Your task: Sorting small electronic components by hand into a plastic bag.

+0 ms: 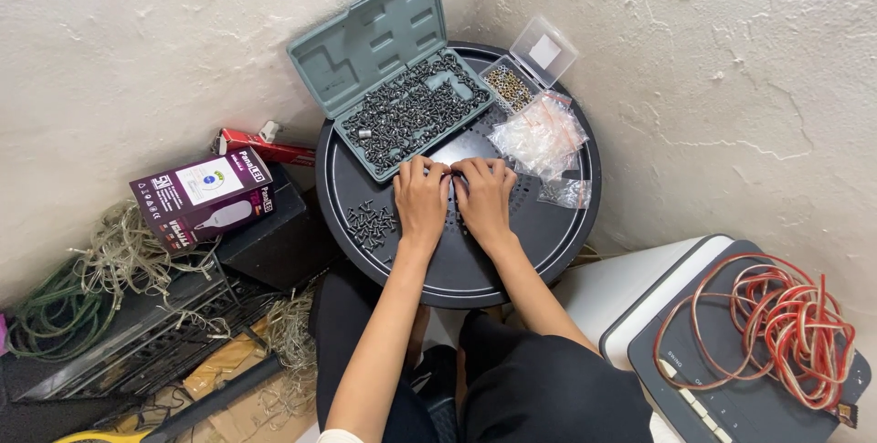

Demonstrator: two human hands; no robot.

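Both hands, the left hand (422, 195) and the right hand (484, 195), rest side by side with fingertips together pinching something too small to tell, at the tray's (475, 274) centre, with the screw pile (369, 222) at nine o'clock, nearest the left hand, and the open screw case (406, 105) at twelve.

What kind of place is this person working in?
Probably a cluttered home workshop or storage corner: rough plaster walls, a round black table with a case of screws, tangled wires on the floor, and coiled red cable.
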